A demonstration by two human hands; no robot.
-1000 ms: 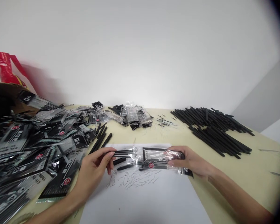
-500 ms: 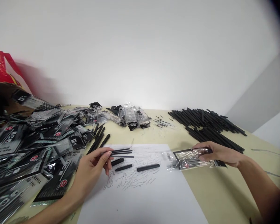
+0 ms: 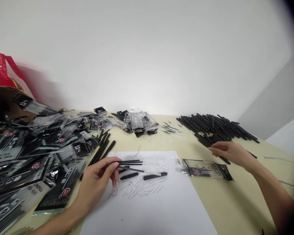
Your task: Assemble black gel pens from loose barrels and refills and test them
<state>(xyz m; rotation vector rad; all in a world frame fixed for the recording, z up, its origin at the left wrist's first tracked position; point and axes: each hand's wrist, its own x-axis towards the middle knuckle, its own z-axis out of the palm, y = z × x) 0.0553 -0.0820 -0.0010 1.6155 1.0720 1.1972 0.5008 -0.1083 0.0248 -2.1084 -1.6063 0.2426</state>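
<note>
Nearest, across a sheet of white paper [image 3: 142,212] covered in a pen scribble: the left hand [image 3: 96,184], thumb and fingers pressed together, clamped on a few thin black refills [image 3: 131,162], the refills running out past the fingertips over the paper, one slanting down toward a black pen barrel [image 3: 155,176] lying on the sheet (touching it or just above it, impossible to tell from this angle). Just below the refills and right beside the left fingers, a shorter black barrel [image 3: 129,176], also flat on the paper. Off to the right, the right hand [image 3: 231,152], fingers loosely extended and empty, hovering over the cream tabletop [image 3: 237,202], with a clear plastic packet [image 3: 203,169] backed in black lying flat just below and to the left of the fingertips, not touching them. Farther out on the left, a big heap of black-and-clear refill packets [image 3: 39,156], with loose black tubes [image 3: 100,150] between the heap and the paper. Along the back of the table, a smaller cluster of packets [image 3: 139,122], a scatter of tiny thin pieces [image 3: 170,129], and a dense pile of black rods [image 3: 215,128]. Beyond the heap, a cardboard box [image 3: 0,98] and a red bag [image 3: 2,68], against a white wall [image 3: 147,49].
</note>
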